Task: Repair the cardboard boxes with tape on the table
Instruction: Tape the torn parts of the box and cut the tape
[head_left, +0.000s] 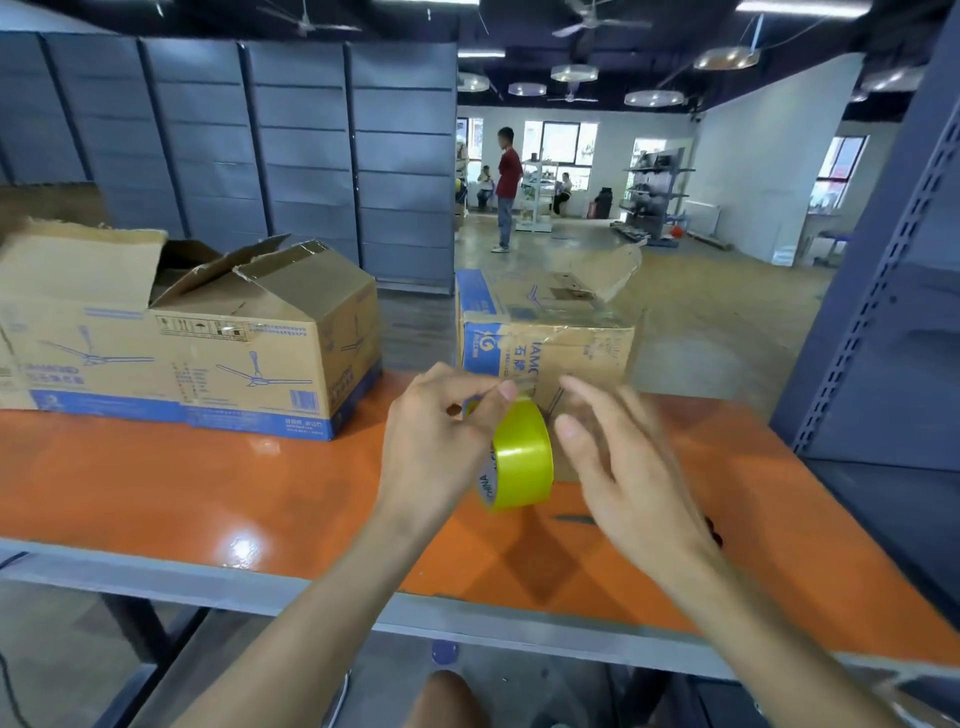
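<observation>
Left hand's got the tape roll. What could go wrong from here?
The left hand pinches only the top of the yellow tape roll, the right hand open beside it; the roll may swing and tape stick to itself.
The torn flap on the smaller cardboard box stands up; taping it unflattened may leave a gap.

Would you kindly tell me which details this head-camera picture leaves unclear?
Head view, right hand: motion-blurred, so contact with the yellow plastic tape roll is uncertain.
Head view, left hand: covers the roll's core, hiding its grip there.
Head view, small brown cardboard box: lower front hidden behind both hands.
Head view, large brown cardboard box: cut off by the left edge.
</observation>
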